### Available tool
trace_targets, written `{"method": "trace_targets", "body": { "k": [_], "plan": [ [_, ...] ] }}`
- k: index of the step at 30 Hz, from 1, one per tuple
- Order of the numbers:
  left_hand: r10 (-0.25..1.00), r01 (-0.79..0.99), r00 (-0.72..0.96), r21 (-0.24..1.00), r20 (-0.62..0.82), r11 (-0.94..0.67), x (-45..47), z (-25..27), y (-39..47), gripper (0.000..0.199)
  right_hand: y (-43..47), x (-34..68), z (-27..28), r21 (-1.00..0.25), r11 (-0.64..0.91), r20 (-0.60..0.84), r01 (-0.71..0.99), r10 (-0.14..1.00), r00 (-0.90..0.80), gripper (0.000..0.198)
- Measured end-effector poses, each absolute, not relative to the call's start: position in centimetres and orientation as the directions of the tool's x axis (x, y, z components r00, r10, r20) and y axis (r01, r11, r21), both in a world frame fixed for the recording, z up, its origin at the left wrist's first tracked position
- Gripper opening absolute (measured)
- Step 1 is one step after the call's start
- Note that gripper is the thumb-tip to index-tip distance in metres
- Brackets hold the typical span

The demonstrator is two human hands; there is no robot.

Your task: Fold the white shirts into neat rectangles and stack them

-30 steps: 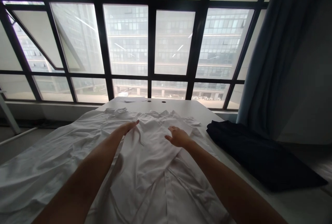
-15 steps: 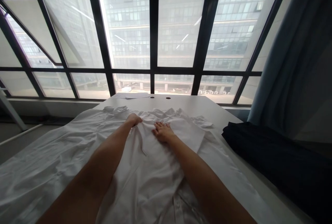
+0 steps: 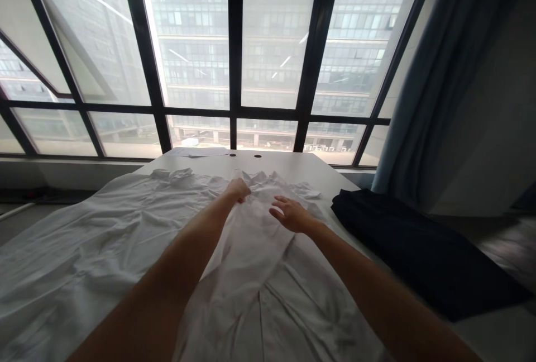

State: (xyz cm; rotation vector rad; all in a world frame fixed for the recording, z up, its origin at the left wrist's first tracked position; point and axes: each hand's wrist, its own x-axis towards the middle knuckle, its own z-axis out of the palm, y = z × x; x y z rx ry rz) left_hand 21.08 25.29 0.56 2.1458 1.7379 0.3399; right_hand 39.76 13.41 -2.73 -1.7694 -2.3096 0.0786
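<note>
A white shirt [image 3: 247, 256], creased and partly blurred, lies in front of me over more white cloth on the table. My left hand [image 3: 239, 189] is closed on the shirt's fabric near its far end, with a fold gathered under the fingers. To the right, my right hand [image 3: 291, 214] is open, its fingers apart, just over the shirt; whether the fingertips touch it I cannot tell. More rumpled white fabric [image 3: 96, 244] spreads out at the left.
A folded dark navy cloth [image 3: 410, 244] lies on the right side of the white table [image 3: 288, 162]. White sheets [image 3: 196, 152] lie at the far edge near two round holes. Beyond stand framed windows, with a blue-grey curtain [image 3: 410, 110] at right.
My left hand has moved right with the gripped shirt fabric. My right hand has come off its flat rest on the shirt and shifted right. The view has turned rightward.
</note>
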Motion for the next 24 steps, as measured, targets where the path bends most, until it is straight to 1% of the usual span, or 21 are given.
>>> {"method": "trace_targets", "body": {
  "k": [2,4,7,9,11,12,14,16,17,19,21,23,24],
  "plan": [
    [0.966,0.894,0.243,0.407,-0.089,-0.187,21.4,0.0,24.3,0.026,11.5,42.2,-2.6,-0.168,0.199,0.145,0.965,0.974,-0.175,0.049],
    [0.957,0.897,0.277,0.380,-0.087,-0.225,21.0,-0.2,23.0,0.028,9.8,44.7,-2.9,-0.174,0.098,0.128,0.980,0.989,-0.076,0.048],
    [0.931,0.881,0.359,0.355,-0.070,-0.313,19.4,-0.2,20.1,0.030,7.9,48.6,-3.7,-0.211,-0.129,0.068,0.969,0.987,0.146,0.054],
    [0.895,0.850,0.443,0.340,-0.048,-0.402,17.8,-0.6,17.3,0.036,6.9,50.8,-4.4,-0.256,-0.268,0.022,0.929,0.959,0.282,0.059],
    [0.841,0.799,0.542,0.319,-0.011,-0.510,16.3,-1.4,13.8,0.049,5.8,52.5,-4.8,-0.333,-0.326,0.011,0.885,0.937,0.350,0.061],
    [0.816,0.776,0.578,0.310,0.001,-0.550,15.6,-2.0,11.9,0.057,5.3,53.1,-4.9,-0.380,-0.335,0.016,0.862,0.930,0.368,0.059],
    [0.802,0.766,0.597,0.311,-0.017,-0.563,14.6,-3.2,7.9,0.069,4.1,53.6,-4.9,-0.459,-0.353,0.008,0.815,0.916,0.401,0.056],
    [0.806,0.773,0.590,0.327,-0.056,-0.543,14.2,-4.1,4.0,0.074,3.0,53.3,-4.4,-0.492,-0.393,-0.065,0.777,0.906,0.417,0.052],
    [0.803,0.772,0.592,0.335,-0.069,-0.541,14.2,-4.4,2.3,0.073,2.4,53.0,-4.2,-0.490,-0.413,-0.116,0.768,0.904,0.412,0.048],
    [0.787,0.755,0.612,0.355,-0.080,-0.551,14.4,-4.4,-0.7,0.069,1.4,52.2,-3.5,-0.460,-0.418,-0.192,0.784,0.908,0.372,0.033],
    [0.782,0.747,0.618,0.375,-0.087,-0.549,14.4,-3.5,-3.0,0.067,0.4,51.3,-2.9,-0.435,-0.390,-0.216,0.812,0.920,0.326,0.021],
    [0.794,0.769,0.598,0.353,-0.104,-0.533,14.1,-2.0,-4.6,0.072,-0.4,50.7,-2.5,-0.444,-0.379,-0.227,0.812,0.924,0.307,0.020],
    [0.807,0.794,0.577,0.314,-0.122,-0.521,13.9,-1.3,-5.3,0.076,-0.7,50.4,-2.2,-0.461,-0.382,-0.233,0.801,0.923,0.306,0.019]
  ]
}}
